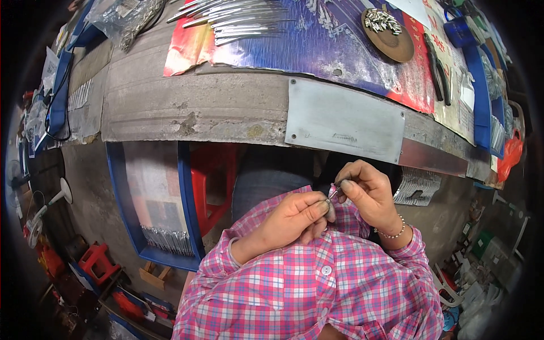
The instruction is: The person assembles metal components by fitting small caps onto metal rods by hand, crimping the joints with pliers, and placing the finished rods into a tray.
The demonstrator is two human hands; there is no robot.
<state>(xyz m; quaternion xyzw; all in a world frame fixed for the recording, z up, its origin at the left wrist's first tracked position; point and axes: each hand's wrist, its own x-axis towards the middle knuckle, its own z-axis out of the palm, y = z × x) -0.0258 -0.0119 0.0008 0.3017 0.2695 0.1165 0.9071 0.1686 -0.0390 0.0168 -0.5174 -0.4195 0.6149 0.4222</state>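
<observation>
Close in front of my checked shirt, my left hand and my right hand come together below the table's front edge. Between the fingertips of both runs a small thin metal piece; its ends are hidden by the fingers. My left thumb and forefinger pinch one end, and my right thumb and forefinger close on the other. Just beyond the hands, a pale metal plate is screwed onto the table edge.
Slender metal rods lie on the colourful sheet. A round brown dish holds small metal parts. Black-handled pliers lie at the right. A blue tray with rods stands at my left, beside a red stool.
</observation>
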